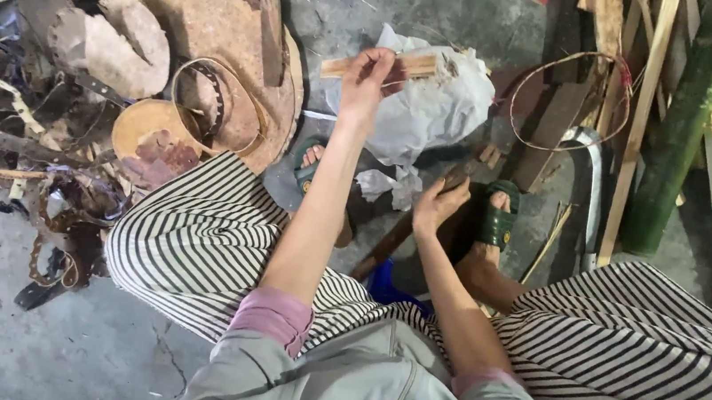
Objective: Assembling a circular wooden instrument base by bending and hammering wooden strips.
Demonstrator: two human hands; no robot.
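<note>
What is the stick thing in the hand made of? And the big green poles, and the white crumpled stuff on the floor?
The stick bundle in the left hand looks like pale split bamboo or wood: dry, matte strips. The green poles look like fresh bamboo, smooth and round with joint rings. The white crumpled stuff looks like thin plastic sheet or bag, wrinkled and faintly shiny.

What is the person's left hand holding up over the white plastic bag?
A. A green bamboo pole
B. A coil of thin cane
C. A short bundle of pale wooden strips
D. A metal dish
C: the left hand grips a short bundle of pale wooden strips above the white plastic bag.
</note>
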